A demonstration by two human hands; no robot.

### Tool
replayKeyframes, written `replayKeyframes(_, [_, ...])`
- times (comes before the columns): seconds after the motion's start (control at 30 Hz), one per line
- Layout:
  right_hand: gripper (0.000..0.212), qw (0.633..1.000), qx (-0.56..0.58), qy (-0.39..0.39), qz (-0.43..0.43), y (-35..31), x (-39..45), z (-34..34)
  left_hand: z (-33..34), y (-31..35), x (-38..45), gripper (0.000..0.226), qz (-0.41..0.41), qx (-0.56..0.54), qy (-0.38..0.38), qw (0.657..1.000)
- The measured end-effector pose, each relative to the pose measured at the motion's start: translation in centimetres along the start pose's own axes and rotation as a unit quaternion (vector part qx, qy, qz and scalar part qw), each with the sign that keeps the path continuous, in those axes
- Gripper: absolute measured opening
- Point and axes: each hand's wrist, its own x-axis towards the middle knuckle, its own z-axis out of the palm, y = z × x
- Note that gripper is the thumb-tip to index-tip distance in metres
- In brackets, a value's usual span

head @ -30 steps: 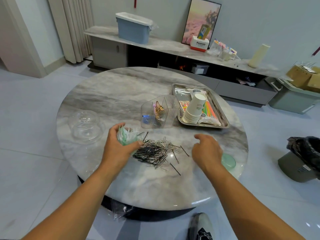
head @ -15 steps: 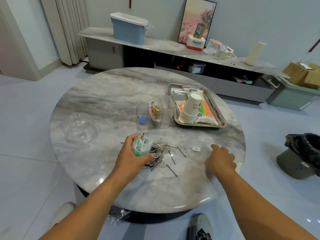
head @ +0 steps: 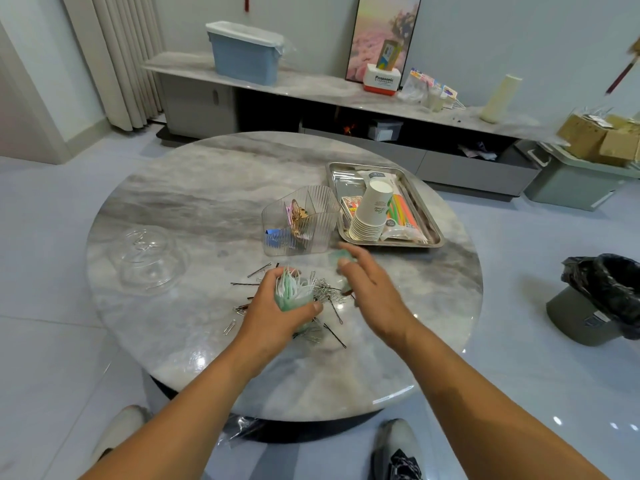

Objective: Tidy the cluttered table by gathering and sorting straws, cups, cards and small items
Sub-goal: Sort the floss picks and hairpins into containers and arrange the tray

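My left hand [head: 277, 313] grips a small green tub [head: 289, 297] stuffed with white picks, just above a loose pile of paper clips and hairpins [head: 327, 296] on the round marble table [head: 207, 202]. My right hand [head: 367, 285] is beside it on the right, and its fingertips pinch a pale green round lid [head: 337, 258], which is blurred. Behind the hands stands a clear ribbed organiser [head: 311, 233] with clips inside. A steel tray [head: 398, 244] at the back right holds a stack of paper cups [head: 372, 213], coloured straws [head: 403, 211] and cards.
A clear glass dome lid [head: 149, 258] lies on the table's left side. A bin with a black bag [head: 602, 299] stands on the floor to the right. Stray pins lie left of the pile. A long low cabinet [head: 381, 109] runs along the wall.
My right hand went out to the green lid at the table's right edge, took it and brought it back left toward the tub. My left hand moved the tub slightly right over the pile.
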Motion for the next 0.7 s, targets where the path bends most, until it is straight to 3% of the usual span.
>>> replayKeyframes(0.2, [0.048, 0.999, 0.021, -0.037, 0.003, 0.5, -1.0, 3.5, 0.2, 0.9, -0.5, 0.054, 0.001, 0.005, -0.017, 1.0])
replayKeyframes(0.3, [0.052, 0.999, -0.01, -0.016, -0.038, 0.4, -1.4, 4.0, 0.1, 0.9, -0.7, 0.054, 0.001, 0.033, -0.017, 0.999])
replayKeyframes(0.53, [0.063, 0.969, -0.203, 0.016, -0.14, 0.9, -2.1, 4.9, 0.4, 1.2, -1.1, 0.043, 0.034, 0.08, -0.01, 0.996])
replayKeyframes(0.7, [0.063, 0.965, -0.192, 0.086, -0.154, 0.9, -2.1, 4.8, 0.4, 1.3, -1.1, 0.04, 0.04, 0.07, 0.003, 0.997])
